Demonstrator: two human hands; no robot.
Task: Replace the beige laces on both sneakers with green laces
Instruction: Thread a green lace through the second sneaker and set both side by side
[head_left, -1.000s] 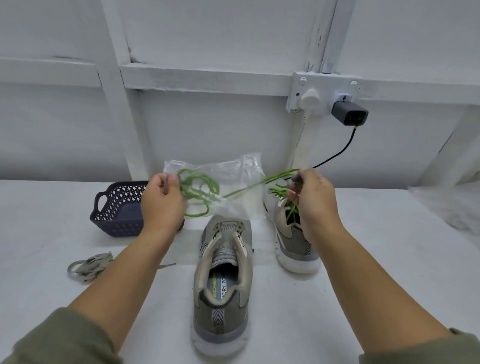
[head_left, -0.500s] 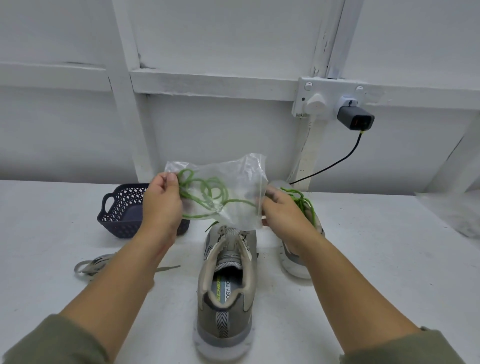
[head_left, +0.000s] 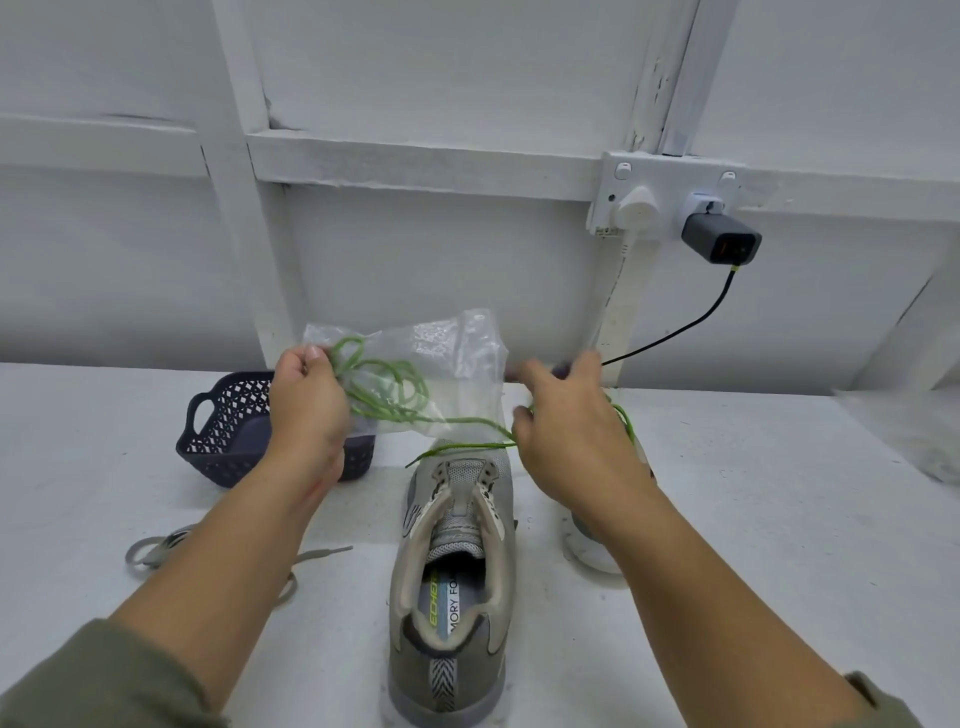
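White table: sneaker, green lace in left hand.

sneaker insole, "MORY FOA", perhaps "ECHE"

The left grip pinches a clear bag with coiled green lace above an unlaced sneaker on the counter; the blurred right grip is beside the bag's other edge.

The right hand has left the plastic bag's right edge and moved right, blurred, above the far sneaker. A green lace strand now trails from the bag to that hand, its tip over the near sneaker's toe.
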